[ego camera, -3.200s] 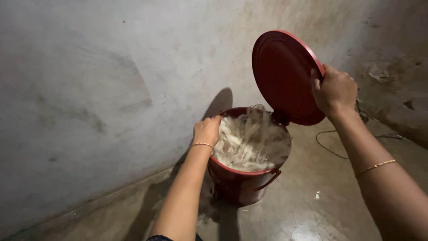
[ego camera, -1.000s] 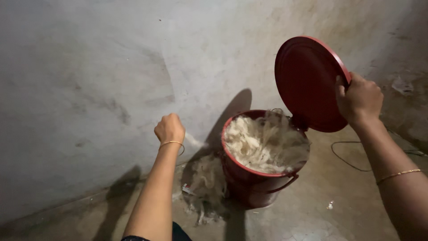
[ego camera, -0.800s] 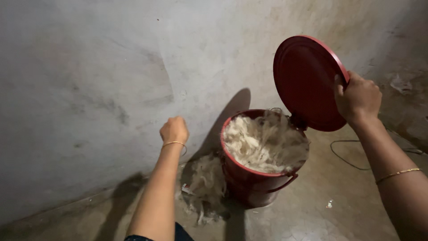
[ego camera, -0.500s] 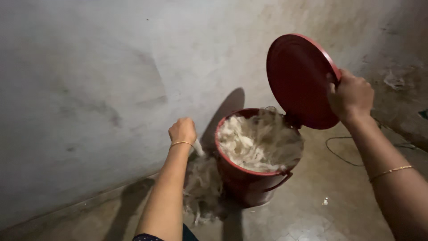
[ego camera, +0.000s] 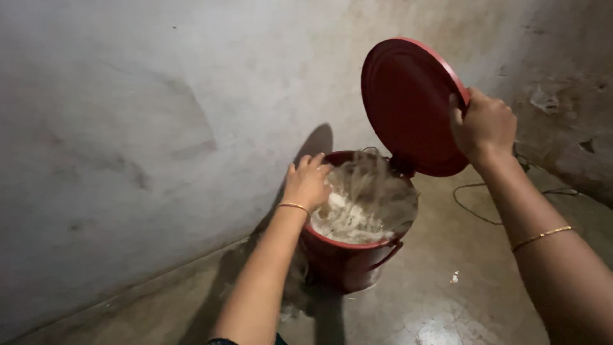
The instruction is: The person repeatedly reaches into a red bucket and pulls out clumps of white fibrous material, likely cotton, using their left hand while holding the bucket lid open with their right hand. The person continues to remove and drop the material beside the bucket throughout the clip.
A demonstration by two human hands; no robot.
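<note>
A round red metal bin (ego camera: 348,259) stands on the floor against the wall, filled with pale stringy fibres (ego camera: 357,207). Its hinged red lid (ego camera: 408,105) is tipped up, and my right hand (ego camera: 484,124) grips the lid's right edge. My left hand (ego camera: 308,182) is over the bin's left rim, fingers curled around a tuft of the fibres that blurs across the opening. A clump of the same fibres (ego camera: 295,291) hangs or lies by the bin's left side, partly behind my forearm. Both wrists carry thin gold bangles.
A stained grey wall (ego camera: 128,140) runs along the left and behind the bin. The concrete floor (ego camera: 447,306) is glossy. A thin dark cable (ego camera: 485,198) curls on the floor to the right, near a rough wall corner.
My left hand was out to the left near the wall with fibres hanging below it; it has moved right to the bin's opening, carrying fibres. The right hand stays on the lid.
</note>
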